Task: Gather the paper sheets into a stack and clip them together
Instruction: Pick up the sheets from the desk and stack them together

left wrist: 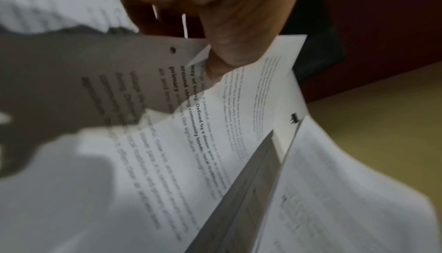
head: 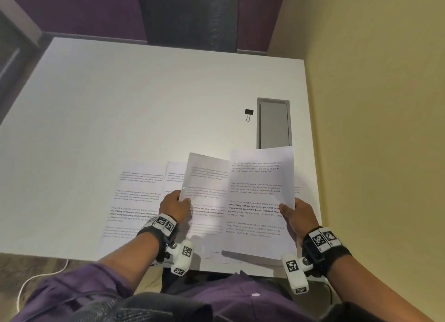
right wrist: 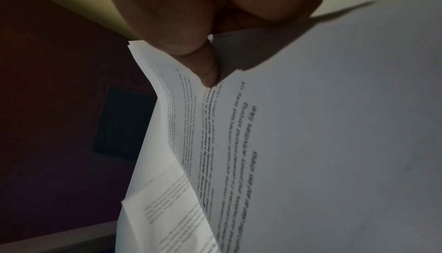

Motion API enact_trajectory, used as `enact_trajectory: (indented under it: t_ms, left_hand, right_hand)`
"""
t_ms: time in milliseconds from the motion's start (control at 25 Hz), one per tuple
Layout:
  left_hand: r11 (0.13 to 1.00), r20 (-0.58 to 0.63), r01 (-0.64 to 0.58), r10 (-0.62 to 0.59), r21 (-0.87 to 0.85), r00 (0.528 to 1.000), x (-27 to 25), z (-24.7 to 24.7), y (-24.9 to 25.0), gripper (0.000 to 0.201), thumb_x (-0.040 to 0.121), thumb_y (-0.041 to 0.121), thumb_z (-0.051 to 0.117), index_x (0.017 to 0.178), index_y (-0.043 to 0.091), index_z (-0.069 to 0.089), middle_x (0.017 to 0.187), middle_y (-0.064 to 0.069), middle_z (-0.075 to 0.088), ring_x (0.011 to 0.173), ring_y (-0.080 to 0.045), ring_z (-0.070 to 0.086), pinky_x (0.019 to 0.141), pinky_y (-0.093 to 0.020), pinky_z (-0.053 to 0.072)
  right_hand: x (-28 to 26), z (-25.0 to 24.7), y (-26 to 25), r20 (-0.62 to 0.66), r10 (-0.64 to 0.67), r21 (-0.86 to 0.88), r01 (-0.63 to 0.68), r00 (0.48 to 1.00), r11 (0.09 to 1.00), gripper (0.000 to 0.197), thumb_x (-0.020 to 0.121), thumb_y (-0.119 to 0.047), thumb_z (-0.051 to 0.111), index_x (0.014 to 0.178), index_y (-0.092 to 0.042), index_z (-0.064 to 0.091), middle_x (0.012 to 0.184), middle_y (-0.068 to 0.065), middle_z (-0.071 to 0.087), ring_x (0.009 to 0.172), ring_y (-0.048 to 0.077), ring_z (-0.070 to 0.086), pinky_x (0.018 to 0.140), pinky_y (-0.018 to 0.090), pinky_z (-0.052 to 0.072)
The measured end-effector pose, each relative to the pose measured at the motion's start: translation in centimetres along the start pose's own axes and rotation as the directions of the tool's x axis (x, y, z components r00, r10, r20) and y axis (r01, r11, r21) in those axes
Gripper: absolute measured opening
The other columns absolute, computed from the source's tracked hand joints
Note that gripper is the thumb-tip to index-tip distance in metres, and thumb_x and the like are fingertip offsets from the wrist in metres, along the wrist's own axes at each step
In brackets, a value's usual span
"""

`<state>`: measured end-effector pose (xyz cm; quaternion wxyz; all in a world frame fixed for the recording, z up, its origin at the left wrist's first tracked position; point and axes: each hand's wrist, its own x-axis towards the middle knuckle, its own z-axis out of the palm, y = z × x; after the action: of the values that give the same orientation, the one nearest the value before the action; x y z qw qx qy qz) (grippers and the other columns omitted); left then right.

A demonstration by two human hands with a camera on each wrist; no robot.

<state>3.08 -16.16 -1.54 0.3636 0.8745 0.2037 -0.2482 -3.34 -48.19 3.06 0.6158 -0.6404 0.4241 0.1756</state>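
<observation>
Several printed paper sheets lie near the table's front edge. My left hand (head: 177,204) pinches the left edge of one lifted sheet (head: 208,189), thumb on top (left wrist: 222,49). My right hand (head: 295,213) pinches the right edge of another lifted sheet (head: 261,196), which overlaps the first; its thumb (right wrist: 191,49) presses on the paper (right wrist: 311,125). Two more sheets (head: 137,196) lie flat on the table to the left, partly under my left hand. A black binder clip (head: 249,114) lies alone farther back on the right, also seen as a small dark clip (left wrist: 294,118) in the left wrist view.
The white table (head: 144,104) has a grey recessed cable hatch (head: 274,124) just right of the clip. A yellow wall (head: 373,104) runs along the table's right side. A dark chair back (head: 190,15) stands behind the far edge. A white cable (head: 36,278) lies on the floor at left.
</observation>
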Motion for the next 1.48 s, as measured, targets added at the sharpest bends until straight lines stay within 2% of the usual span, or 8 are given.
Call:
enact_trajectory:
  t_ms: [240,440,560,680,840,1040,1320,1480]
  left_hand:
    - [0.961,-0.129,-0.116,0.086,-0.251,0.988,1.2,-10.4,0.0,0.015,0.098,0.016,0.054,0.102,0.015,0.068,0.098,-0.008,0.074,0.088,-0.027,0.07,0.084,-0.046,0.058]
    - [0.787,0.105,0.019,0.058,-0.617,0.993,-0.2,-14.2,1.2,0.025,0.089,0.025,0.074,0.104,0.006,0.067,0.085,-0.016,0.072,0.064,-0.021,0.066,0.065,-0.027,0.055]
    - [0.845,0.256,0.073,0.077,-0.529,0.964,-0.6,-11.8,0.9,0.044,0.073,0.039,0.086,0.104,0.011,0.071,0.109,-0.019,0.073,0.092,-0.035,0.065,0.09,-0.052,0.053]
    - [0.888,0.168,-0.009,0.097,-0.46,0.981,-2.2,-9.5,2.1,0.014,0.089,0.015,0.072,0.103,0.016,0.069,0.105,-0.006,0.077,0.097,-0.024,0.073,0.086,-0.037,0.058]
    - [0.946,0.016,-0.137,0.148,-0.293,0.989,-2.2,-9.6,1.0,0.044,0.077,0.028,0.077,0.116,0.028,0.056,0.11,0.003,0.069,0.098,-0.018,0.068,0.084,-0.037,0.057]
    - [0.952,0.189,-0.147,0.202,-0.27,0.961,-0.3,-9.8,-1.9,0.092,0.07,0.041,0.078,0.147,0.041,0.027,0.142,0.009,0.056,0.13,-0.018,0.055,0.107,-0.047,0.047]
    - [0.903,0.323,-0.095,0.246,-0.419,0.914,-2.5,-10.4,0.2,0.091,0.09,0.017,0.064,0.154,0.045,0.006,0.15,0.002,0.05,0.127,-0.023,0.058,0.102,-0.043,0.052]
    - [0.876,0.318,0.053,0.117,-0.479,0.941,-3.3,-11.1,1.8,0.084,0.099,0.006,0.052,0.158,0.036,0.002,0.161,0.002,0.027,0.143,-0.031,0.041,0.116,-0.05,0.034]
  right_hand:
    - [0.3,2.5,-1.0,0.034,-0.03,-0.018,0.031,0.999,0.999,0.014,0.098,-0.01,0.057,0.106,-0.018,0.064,0.106,0.008,0.073,0.094,0.036,0.071,0.084,0.05,0.059]
    - [-0.6,6.1,-2.0,0.082,-0.048,0.024,0.046,0.995,0.999,0.016,0.097,-0.009,0.057,0.109,-0.014,0.066,0.107,0.011,0.074,0.096,0.038,0.071,0.091,0.056,0.056]
    - [-2.0,9.1,-2.4,0.141,-0.077,0.081,0.066,0.987,0.994,0.018,0.095,-0.005,0.06,0.112,-0.007,0.066,0.107,0.016,0.075,0.099,0.038,0.071,0.093,0.053,0.055]
    - [-3.6,11.6,-2.7,0.229,-0.118,0.038,0.112,0.966,0.993,0.018,0.088,-0.013,0.071,0.105,-0.006,0.072,0.102,0.017,0.077,0.095,0.039,0.073,0.088,0.054,0.058]
    - [-4.9,13.5,-2.3,0.304,-0.102,0.145,0.06,0.947,0.988,0.025,0.086,-0.013,0.075,0.11,-0.007,0.073,0.107,0.019,0.076,0.102,0.042,0.07,0.091,0.064,0.053]
    - [-6.6,14.7,-1.9,0.414,-0.109,0.23,0.012,0.904,0.973,0.032,0.088,0.008,0.063,0.117,-0.004,0.069,0.114,0.024,0.072,0.105,0.045,0.068,0.091,0.058,0.055]
    - [-6.9,14.5,-0.9,0.446,-0.155,0.294,0.019,0.881,0.956,0.041,0.083,0.018,0.052,0.118,0.002,0.065,0.114,0.03,0.066,0.099,0.045,0.066,0.086,0.051,0.054]
    - [-6.6,13.5,-1.7,0.504,-0.189,0.313,0.026,0.843,0.949,0.046,0.082,0.008,0.061,0.126,-0.002,0.063,0.128,0.032,0.061,0.114,0.049,0.061,0.099,0.057,0.049]
